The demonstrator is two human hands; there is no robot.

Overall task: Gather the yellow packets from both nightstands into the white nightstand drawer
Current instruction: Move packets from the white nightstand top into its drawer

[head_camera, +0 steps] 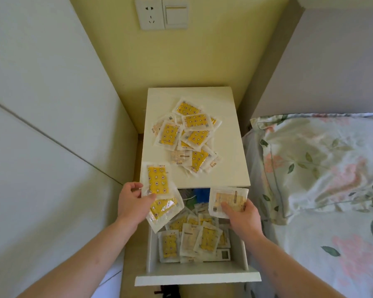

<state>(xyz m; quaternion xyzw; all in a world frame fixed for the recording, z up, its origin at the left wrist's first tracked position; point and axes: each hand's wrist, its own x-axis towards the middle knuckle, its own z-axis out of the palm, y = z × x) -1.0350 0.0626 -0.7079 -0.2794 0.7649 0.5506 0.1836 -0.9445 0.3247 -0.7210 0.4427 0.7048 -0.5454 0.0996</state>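
Yellow packets (187, 134) piled on nightstand (230, 168), more in open drawer (197, 278).

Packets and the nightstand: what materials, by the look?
Yellow packets: thin clear plastic film, glossy; highlights and crinkled sealed edges show, yellow printed contents inside. White nightstand: likely painted or laminated board, matte; flat even surface, square edges, no grain visible. Drawer looks the same.

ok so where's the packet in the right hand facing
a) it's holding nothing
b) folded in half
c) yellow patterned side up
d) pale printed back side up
d: the right hand grips a packet over the open drawer with its pale label side toward the camera, unlike the yellow-faced packets in the left hand.
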